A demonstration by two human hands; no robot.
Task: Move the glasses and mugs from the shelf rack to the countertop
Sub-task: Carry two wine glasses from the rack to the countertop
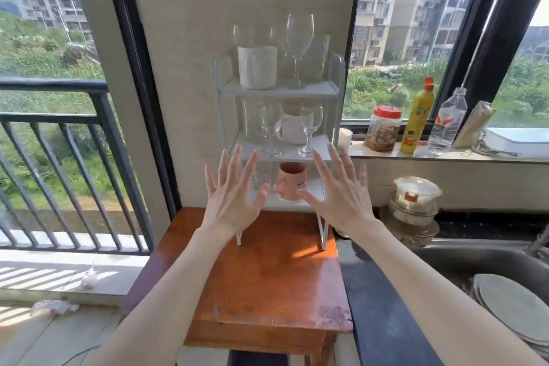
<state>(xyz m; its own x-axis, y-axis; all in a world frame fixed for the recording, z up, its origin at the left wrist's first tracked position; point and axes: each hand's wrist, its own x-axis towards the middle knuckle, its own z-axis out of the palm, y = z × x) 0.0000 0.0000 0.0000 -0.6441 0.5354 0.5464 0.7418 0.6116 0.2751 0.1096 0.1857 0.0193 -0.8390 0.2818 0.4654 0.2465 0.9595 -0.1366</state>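
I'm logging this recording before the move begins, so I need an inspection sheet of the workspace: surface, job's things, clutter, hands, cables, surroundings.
Surface: wooden table bearing the white shelf rack; dark countertop beside it.
Job's things: top shelf, white mug and tall wine glass; middle shelf, two wine glasses before a white jug; bottom shelf, pink mug.
Clutter: red-lidded jar, yellow bottle, clear bottle on the sill; stacked containers; plates in the sink.
Hands: left hand and right hand spread, holding nothing.
Cables: thin cable on the floor.
Surroundings: windows, balcony railing, apartment blocks.
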